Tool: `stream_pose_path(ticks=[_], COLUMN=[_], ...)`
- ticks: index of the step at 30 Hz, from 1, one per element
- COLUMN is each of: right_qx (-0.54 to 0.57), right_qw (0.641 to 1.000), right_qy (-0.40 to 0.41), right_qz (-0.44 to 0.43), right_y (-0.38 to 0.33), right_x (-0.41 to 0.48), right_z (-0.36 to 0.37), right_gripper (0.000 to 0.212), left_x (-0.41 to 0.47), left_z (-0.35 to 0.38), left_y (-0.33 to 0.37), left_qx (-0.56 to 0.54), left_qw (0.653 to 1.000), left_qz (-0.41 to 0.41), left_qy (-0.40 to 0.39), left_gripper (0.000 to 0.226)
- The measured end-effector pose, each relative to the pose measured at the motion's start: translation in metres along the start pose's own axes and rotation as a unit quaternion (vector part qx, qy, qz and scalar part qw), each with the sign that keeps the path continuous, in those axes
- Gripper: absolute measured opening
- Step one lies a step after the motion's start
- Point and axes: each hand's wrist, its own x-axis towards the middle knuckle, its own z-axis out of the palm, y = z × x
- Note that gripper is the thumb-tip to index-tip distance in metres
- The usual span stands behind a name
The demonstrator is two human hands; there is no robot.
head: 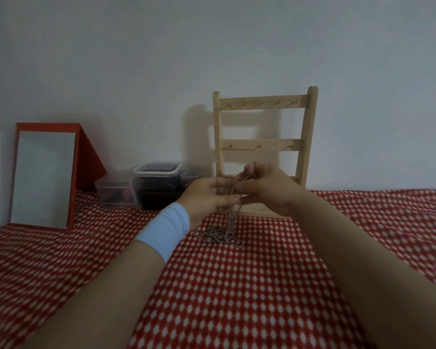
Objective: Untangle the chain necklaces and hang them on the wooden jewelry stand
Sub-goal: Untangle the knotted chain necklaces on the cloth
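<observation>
Your left hand (207, 197) and right hand (264, 187) both pinch the chain necklaces (230, 197), whose strands drop straight down to the tangle (218, 235) just below, wooden jewelry stand (262, 137) right behind.

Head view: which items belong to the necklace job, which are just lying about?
Job: chain necklaces, pinched by left hand and right hand; wooden jewelry stand, nothing hung yet.
Lying about: red-framed mirror; clear plastic boxes; red patterned cloth.
</observation>
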Motion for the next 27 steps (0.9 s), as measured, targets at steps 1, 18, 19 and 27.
stream_pose_path(ticks=[1, 18, 19, 27], right_qx=[-0.027, -0.519, -0.479, -0.122], right_qw=[1.0, 0.85, 0.874, 0.99], right_qy=[0.003, -0.038, -0.031, -0.047], right_qz=[0.001, 0.085, 0.082, 0.057], right_y=[-0.001, -0.026, -0.029, -0.04], right_x=[0.0, -0.023, -0.026, -0.024], right_z=[-0.002, -0.029, -0.03, -0.005], right_gripper=[0.035, 0.041, 0.045, 0.039], left_x=[0.002, 0.0, -0.004, -0.028], left_z=[-0.002, -0.022, -0.02, -0.016], left_y=[0.003, 0.021, 0.022, 0.022], left_qx=[0.04, 0.231, 0.102, -0.257], left_qw=[0.999, 0.968, 0.99, 0.964], left_qz=[-0.007, -0.043, -0.042, -0.029], left_qy=[-0.008, -0.094, -0.084, 0.062], left_gripper=[0.036, 0.016, 0.014, 0.017])
